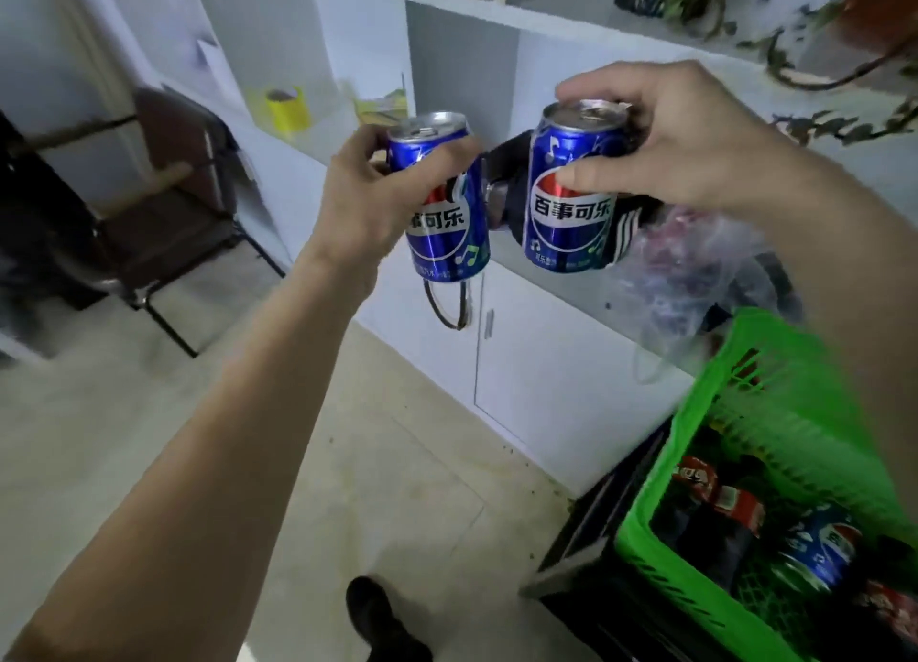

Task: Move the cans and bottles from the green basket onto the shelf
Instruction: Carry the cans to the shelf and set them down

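— Right, what are your hands carrying?

— Your left hand [370,189] is wrapped round a glossy blue aluminium cola can with a red-white-blue roundel [439,199], fingers curled over its front, thumb behind. The can sits slightly tilted, its silver lid and pull tab showing. Your right hand [680,140] grips a second blue aluminium cola can of the same print [571,199] from above and the side: fingertips hooked over the silver rim, thumb pressed flat across the logo.

— Where are they relative to the shelf?

— Both are held in the air in front of the white laminate shelf unit [571,373], at the level of its open compartment, just beside each other but apart. Neither rests on a board.

— And the basket?

— The bright green slatted plastic basket [775,413] is at lower right, on a dark boxy stand. Inside lie another blue cola can [819,547] on its side and dark bottles with red labels [720,497], blurred.

— Anything else on the shelf?

— A yellow roll of tape [285,107] in the left compartment; dark fabric with white stripes [628,227] and a crinkled clear plastic bag [695,274] behind the cans. Trailing green plant stems [819,75] on top. A dark metal-framed chair [164,204] stands at left on the pale tile floor [347,463].
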